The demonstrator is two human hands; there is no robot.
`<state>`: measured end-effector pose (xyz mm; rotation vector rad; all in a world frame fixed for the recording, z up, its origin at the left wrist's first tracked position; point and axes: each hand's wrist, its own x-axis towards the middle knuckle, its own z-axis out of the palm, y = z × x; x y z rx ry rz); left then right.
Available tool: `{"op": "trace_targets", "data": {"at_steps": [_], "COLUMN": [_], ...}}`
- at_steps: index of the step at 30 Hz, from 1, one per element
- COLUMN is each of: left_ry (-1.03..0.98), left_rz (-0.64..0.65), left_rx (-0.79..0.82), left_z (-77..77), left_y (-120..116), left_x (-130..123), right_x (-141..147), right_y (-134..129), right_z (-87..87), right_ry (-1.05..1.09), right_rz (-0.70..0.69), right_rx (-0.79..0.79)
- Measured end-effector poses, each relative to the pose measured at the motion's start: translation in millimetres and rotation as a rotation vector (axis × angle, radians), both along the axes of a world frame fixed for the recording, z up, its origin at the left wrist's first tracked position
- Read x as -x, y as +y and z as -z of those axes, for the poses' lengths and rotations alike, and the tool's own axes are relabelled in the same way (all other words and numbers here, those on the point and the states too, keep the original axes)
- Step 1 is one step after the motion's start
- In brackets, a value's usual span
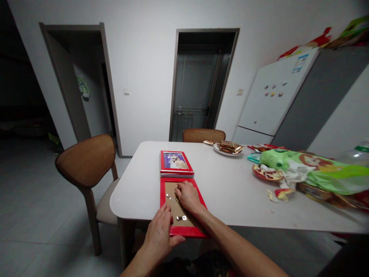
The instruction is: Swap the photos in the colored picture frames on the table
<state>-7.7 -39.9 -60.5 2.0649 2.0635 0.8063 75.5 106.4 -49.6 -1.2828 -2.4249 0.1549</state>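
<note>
Left hand [161, 227]: in the head view, it grips the near frame's near left corner, fingers over the left rim, thumb along the near one.
Right hand [188, 195]: curled over the far part of the backing; its fingertips are partly hidden, so I cannot tell whether they pinch anything.
Near frame [188, 232]: glossy red, flat-rimmed rectangle, back upward, at the table's near edge and appearing to reach slightly past it.
Backing [174, 209]: matte brown board set inside the red rim.
Metal clips [181, 218]: small, shiny, one at the board's left, one at its near end.
Far frame [162, 163]: also red, face up, just beyond the near one, showing a photo [176, 161] of figures in pale clothing against violet-blue.
Table [230, 192]: smooth, white, rounded at the corners.
Plate [227, 154]: white, round, far on the table, heaped with crinkled gold wrappers [229, 146].
Pomegranate [265, 174]: broken red rind and seeds, right of the frames, beside crumpled white tissue [294, 176].
Bag [319, 165]: glossy green plastic on the right, printed with a cartoon figure; its lettering is unreadable.
Chair [89, 161]: curved brown wooden back, left of the table.
Refrigerator [259, 104]: white-fronted, far right, with small magnets and a blue-and-white label [300, 63] too small to read.
</note>
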Motion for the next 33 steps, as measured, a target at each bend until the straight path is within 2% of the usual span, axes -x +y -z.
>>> {"op": "trace_targets", "data": {"at_steps": [3, 8, 26, 30, 33], "left_ry": [-0.002, -0.01, -0.01, -0.011, -0.016], "left_rz": [0.005, 0.009, -0.007, -0.012, -0.003], "left_rx": [-0.015, -0.01, 0.036, 0.026, 0.017], "left_z": [1.7, 1.7, -3.9, -2.8, -2.5], "left_y": [1, 2, 1, 1, 1], "left_x": [1, 1, -1, -1, 0], "right_x": [-3, -2, -3, -7, -20], "right_y": [11, 16, 16, 14, 5], "right_z": [1.6, 4.9, 5.3, -1.4, -9.2], "right_ry": [-0.051, -0.069, -0.015, 0.023, 0.063], "right_rz": [0.09, 0.097, 0.05, 0.02, -0.021], "right_rx": [0.003, 0.022, 0.021, 0.047, 0.068]}}
